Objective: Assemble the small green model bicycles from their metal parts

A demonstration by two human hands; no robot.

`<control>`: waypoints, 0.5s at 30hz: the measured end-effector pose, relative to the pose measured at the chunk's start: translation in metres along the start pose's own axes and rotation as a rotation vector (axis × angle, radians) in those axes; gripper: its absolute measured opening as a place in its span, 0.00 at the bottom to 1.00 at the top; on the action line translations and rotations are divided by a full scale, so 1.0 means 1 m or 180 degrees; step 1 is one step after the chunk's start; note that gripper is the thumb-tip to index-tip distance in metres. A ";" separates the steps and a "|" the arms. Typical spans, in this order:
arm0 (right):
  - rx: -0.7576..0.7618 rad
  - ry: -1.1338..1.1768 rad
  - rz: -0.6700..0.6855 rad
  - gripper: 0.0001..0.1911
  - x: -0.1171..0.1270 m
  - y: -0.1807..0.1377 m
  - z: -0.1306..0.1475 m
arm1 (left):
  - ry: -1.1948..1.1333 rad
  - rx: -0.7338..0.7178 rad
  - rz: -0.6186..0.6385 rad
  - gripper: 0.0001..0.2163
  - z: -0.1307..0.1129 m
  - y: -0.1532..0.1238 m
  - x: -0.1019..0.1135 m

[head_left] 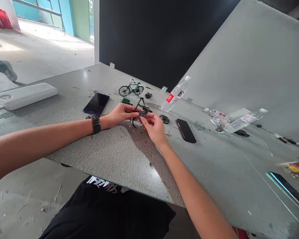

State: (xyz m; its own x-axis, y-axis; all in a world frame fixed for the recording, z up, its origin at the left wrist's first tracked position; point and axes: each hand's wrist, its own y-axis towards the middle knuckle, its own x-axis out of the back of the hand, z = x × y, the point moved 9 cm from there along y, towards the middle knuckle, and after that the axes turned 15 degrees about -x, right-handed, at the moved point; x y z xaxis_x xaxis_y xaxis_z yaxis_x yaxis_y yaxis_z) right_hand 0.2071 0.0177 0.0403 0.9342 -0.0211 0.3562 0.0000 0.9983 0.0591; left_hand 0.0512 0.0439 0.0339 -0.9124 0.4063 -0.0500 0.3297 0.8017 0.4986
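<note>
Both hands meet over the table around a small black model bicycle frame [141, 103]. My left hand [122, 114] grips it from the left, thumb and fingers closed. From the right, my right hand [154, 127] is pinched at the frame's lower part; whether a tiny part sits in that pinch is hidden. A loose spoked wheel [164, 119] lies just right of my right hand, with a small silvery part [168, 133] beside the wrist. Behind the hands stands a green model bicycle [131, 88], near a green block [126, 101] and a small dark part [148, 95].
Phones lie on the left [96, 103] and right [186, 130] of the table [109, 149]. A clear bottle [175, 94] stands behind; another bottle [246, 121] lies farther right. A white power bank [25, 95] rests at the left edge. A black panel [159, 36] rises at the back.
</note>
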 end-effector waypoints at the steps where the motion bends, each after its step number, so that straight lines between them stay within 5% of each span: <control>1: 0.0023 -0.0008 -0.0028 0.22 0.001 0.000 0.001 | -0.0024 0.0016 -0.0010 0.18 0.001 0.000 0.000; 9: 0.0185 -0.0378 -0.0417 0.20 0.018 0.002 0.008 | -0.0186 0.0037 -0.0353 0.16 0.003 0.000 0.008; 15: 0.0608 -0.1856 -0.0757 0.14 0.057 0.013 0.015 | -0.0125 0.0119 -0.0657 0.15 0.010 0.001 0.020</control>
State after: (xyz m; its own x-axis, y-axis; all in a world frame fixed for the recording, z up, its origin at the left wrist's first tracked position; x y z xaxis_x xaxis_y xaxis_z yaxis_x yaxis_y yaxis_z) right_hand 0.2552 0.0290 0.0755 0.5700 -0.3198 0.7568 0.0690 0.9365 0.3437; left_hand 0.0361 0.0570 0.0242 -0.9516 0.2479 -0.1818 0.1462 0.8852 0.4417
